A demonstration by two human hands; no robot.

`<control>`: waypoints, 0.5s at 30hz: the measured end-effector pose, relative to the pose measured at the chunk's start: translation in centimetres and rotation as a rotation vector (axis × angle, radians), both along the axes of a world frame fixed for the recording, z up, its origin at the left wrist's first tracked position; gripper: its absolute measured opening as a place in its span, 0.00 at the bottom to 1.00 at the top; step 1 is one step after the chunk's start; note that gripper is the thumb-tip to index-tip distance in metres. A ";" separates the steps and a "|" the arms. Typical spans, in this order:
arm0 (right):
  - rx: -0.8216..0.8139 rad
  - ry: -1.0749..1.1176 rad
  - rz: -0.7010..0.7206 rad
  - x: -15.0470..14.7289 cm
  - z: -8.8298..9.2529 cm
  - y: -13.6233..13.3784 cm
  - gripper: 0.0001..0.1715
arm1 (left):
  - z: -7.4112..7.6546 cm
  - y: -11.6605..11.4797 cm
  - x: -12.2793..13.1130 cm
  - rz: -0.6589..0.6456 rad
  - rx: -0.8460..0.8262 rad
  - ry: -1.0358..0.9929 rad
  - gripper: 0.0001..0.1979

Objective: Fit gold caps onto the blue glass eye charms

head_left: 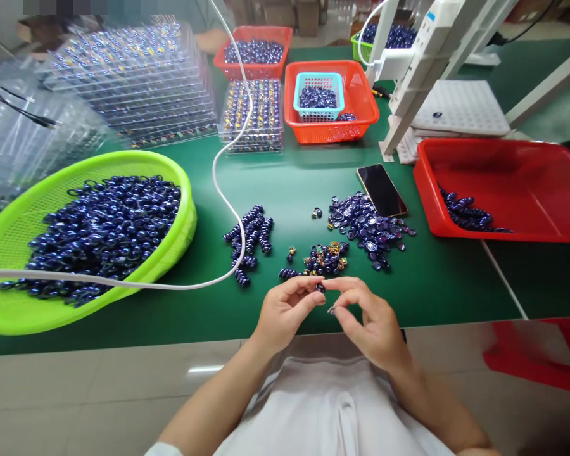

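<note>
Close to the table's front edge, my left hand pinches a small shiny dark blue piece between thumb and fingers. My right hand has its index finger against that piece. Near its thumb tip is a tiny silvery dark piece, too small to name. Just beyond the hands lies a heap of small parts with gold and coloured bits. Behind it spreads a pile of dark blue round caps. Dark blue ridged, spiral-looking pieces lie to the left.
A lime green basket full of dark blue loops stands left, crossed by a white cable. A phone touches the caps. To the right is a red tray. Stacked clear trays and an orange basket stand behind.
</note>
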State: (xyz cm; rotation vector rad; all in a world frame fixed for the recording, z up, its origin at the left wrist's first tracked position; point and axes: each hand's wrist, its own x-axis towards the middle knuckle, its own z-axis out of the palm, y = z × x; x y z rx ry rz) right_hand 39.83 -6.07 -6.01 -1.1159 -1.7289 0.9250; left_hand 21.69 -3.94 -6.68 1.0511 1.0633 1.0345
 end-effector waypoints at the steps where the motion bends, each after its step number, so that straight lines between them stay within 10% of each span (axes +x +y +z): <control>1: -0.060 0.031 -0.037 0.1 0.2 0.2 0.07 | -0.1 -0.1 0.0 -0.006 0.048 0.026 0.11; 15: -0.337 0.030 -0.015 0.2 0.6 1.4 0.06 | 0.6 0.2 -0.4 -0.167 0.470 0.272 0.13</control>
